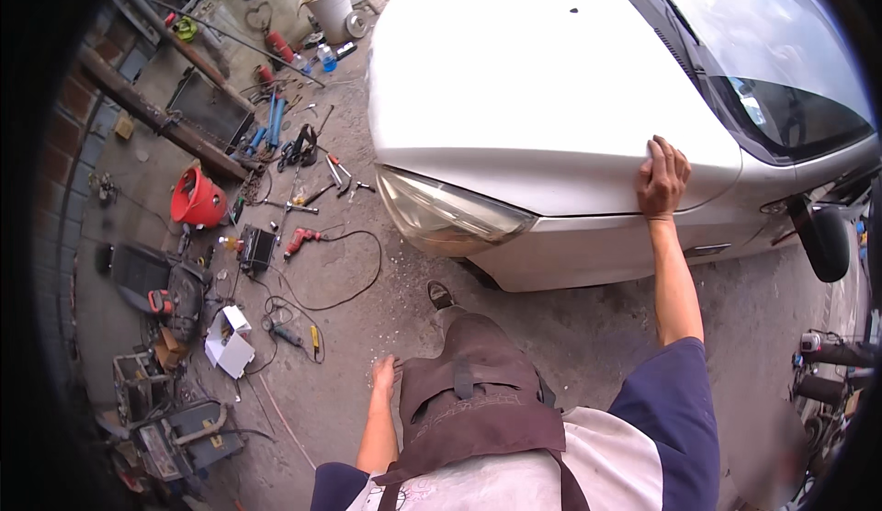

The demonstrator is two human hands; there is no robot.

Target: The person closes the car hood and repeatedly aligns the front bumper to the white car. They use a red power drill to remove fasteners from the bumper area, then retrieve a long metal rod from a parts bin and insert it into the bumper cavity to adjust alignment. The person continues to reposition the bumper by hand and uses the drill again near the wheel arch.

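A silver-white car fills the upper right, its hood (pixel 514 79) down. A yellowed headlight (pixel 450 217) sits at its near front corner. My right hand (pixel 662 178) is stretched forward and rests on the hood's side edge, just above the fender (pixel 588 244). Its fingers are slightly bent against the painted metal and hold no tool. My left hand (pixel 384 371) hangs low beside the brown apron (pixel 478 391) over my front. It looks loosely open, with nothing visible in it, though it appears small and foreshortened.
Left of the car, a red corded drill (pixel 300 240), an angle grinder (pixel 283 332), a black battery (pixel 256 248), a red bucket (pixel 197 198) and loose hand tools lie on the concrete. Cables loop across the floor. The car's side mirror (pixel 820 238) juts out at right.
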